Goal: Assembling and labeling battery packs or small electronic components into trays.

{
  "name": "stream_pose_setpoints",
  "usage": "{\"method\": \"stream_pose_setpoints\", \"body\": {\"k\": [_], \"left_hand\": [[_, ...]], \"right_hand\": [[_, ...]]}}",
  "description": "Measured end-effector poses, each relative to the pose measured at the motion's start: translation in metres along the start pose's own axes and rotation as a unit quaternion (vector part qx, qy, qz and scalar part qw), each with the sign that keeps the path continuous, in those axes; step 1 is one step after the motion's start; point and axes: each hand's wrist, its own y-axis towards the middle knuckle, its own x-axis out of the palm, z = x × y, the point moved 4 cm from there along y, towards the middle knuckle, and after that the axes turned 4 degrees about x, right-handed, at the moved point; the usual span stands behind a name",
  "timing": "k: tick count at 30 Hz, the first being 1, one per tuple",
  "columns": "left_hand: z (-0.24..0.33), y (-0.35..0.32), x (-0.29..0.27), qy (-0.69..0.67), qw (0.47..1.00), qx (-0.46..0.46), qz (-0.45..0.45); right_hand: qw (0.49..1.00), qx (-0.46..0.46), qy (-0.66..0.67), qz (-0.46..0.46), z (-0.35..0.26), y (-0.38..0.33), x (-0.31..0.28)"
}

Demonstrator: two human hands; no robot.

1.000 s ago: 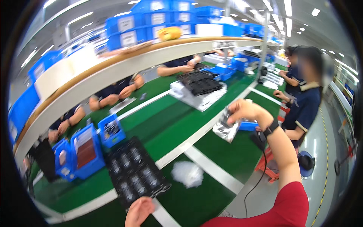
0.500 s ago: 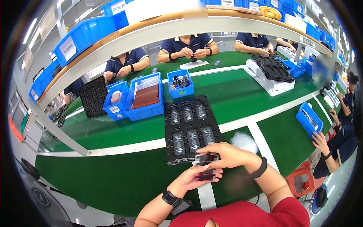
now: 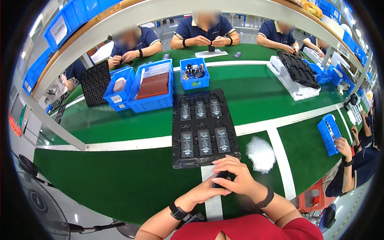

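Note:
Close in front of me, my left hand and my right hand come together around a dark, flat phone battery, mostly covered by the fingers. The left hand supports it from the left and below. Right fingers curl over its top, with the thumb against the near side. Just beyond the hands lies a black plastic tray with two rows of black batteries lying in its slots. The right fingertips are close to the tray's near edge; whether they touch it I cannot tell.
A heap of clear film lies right of the tray. Blue bins and a small parts bin stand beyond it. Co-workers sit across the green table and at right, near another blue bin. A fan stands lower left.
The view has shifted, showing more of the people opposite. My right hand has closed over the battery; half a second ago shiny clear film and dark strips showed between my hands.

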Motion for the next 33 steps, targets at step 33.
{"method": "stream_pose_setpoints", "body": {"k": [33], "left_hand": [[0.047, -0.015, -0.001, -0.16, 0.977, 0.129, 0.051]], "right_hand": [[0.925, -0.182, 0.239, 0.232, -0.078, -0.016, -0.075]]}}
